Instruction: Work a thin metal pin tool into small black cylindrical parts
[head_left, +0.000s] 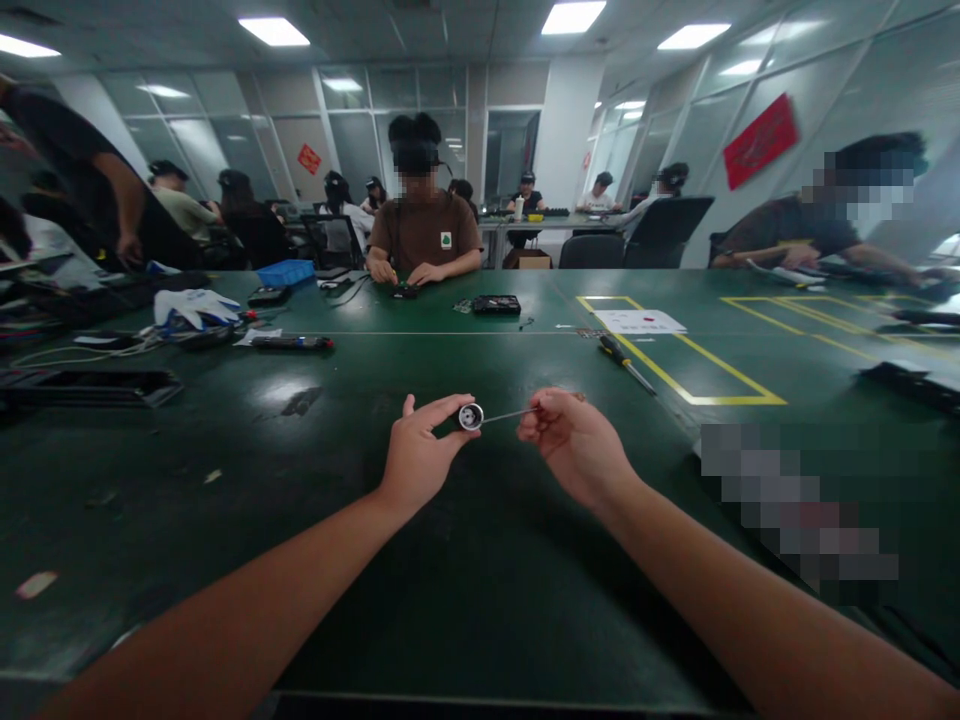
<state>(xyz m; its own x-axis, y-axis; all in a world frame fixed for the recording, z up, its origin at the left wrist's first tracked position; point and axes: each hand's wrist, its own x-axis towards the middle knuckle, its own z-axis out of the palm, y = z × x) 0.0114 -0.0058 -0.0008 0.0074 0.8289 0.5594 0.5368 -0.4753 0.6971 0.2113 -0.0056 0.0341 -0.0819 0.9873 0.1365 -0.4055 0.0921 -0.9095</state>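
Observation:
Above the green table, my left hand [420, 445] pinches a small round part [471, 416] between thumb and fingers. Its open end faces me, with a bright metal rim, a dark wall and some pale detail inside. My right hand [566, 435] is closed around one end of a thin metal rod [507, 415]. That rod points left, and its tip meets the right edge of the round part; whether it enters the part I cannot tell. The end of the rod inside my right fist is hidden.
A screwdriver [626, 362] lies to the right beside yellow tape [739, 400] and a white sheet [637, 321]. White gloves [195, 310], a blue bin [286, 273] and a dark pen-like tool [292, 343] are at the left. Across the table sits a person [427, 235].

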